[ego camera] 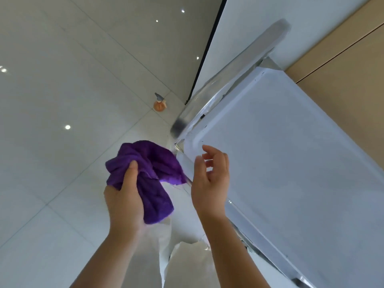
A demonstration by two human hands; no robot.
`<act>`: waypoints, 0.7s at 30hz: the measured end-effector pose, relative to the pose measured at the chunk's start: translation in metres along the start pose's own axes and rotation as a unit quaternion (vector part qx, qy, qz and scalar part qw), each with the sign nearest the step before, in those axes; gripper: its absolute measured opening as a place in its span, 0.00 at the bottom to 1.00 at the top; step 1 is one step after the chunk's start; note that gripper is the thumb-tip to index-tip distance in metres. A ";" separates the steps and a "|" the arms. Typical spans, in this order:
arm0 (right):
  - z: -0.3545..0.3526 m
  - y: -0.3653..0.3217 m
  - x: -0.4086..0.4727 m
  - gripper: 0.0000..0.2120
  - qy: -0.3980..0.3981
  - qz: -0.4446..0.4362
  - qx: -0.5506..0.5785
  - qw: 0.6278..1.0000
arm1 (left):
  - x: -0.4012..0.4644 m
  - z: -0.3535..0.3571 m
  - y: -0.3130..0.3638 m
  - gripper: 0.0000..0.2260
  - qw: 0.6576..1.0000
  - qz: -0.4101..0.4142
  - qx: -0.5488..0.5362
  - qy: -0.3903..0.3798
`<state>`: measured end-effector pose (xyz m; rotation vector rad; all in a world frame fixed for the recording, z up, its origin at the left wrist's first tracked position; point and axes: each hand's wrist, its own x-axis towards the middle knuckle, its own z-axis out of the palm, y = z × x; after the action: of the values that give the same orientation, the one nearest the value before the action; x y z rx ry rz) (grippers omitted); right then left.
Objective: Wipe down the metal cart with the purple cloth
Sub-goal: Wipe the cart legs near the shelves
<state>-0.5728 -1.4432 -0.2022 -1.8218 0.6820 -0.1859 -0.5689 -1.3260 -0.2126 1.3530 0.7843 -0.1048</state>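
The metal cart point(291, 152) fills the right half of the view, its flat top shelf covered in whitish film and its handle bar point(239, 67) running up toward the top. My left hand point(124, 196) grips the bunched purple cloth point(149, 171) in the air just left of the cart's near corner. Beside the cloth, my right hand point(212, 179) hovers over the shelf's left rim with its fingers loosely spread, holding nothing.
Glossy white floor tiles point(52, 100) spread across the left. An orange spray bottle point(159, 103) stands on the floor near the cart's handle end. A white wall panel with a black edge point(207, 48) and a wooden surface point(342, 59) lie behind the cart.
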 end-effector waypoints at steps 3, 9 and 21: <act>0.015 0.009 0.003 0.07 -0.046 -0.019 -0.029 0.998 | 0.013 -0.003 -0.001 0.04 0.993 0.090 0.075 -0.001; 0.032 0.056 -0.001 0.14 -0.087 0.115 -0.013 0.989 | 0.049 0.051 -0.040 0.12 0.959 0.157 0.129 -0.198; 0.041 0.162 -0.005 0.12 -0.099 0.144 -0.030 0.984 | 0.092 0.084 -0.117 0.13 0.932 0.319 0.091 -0.144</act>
<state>-0.6169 -1.4406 -0.3638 -1.7478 0.8056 0.2071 -0.5214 -1.3970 -0.3609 1.6636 0.0646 0.1387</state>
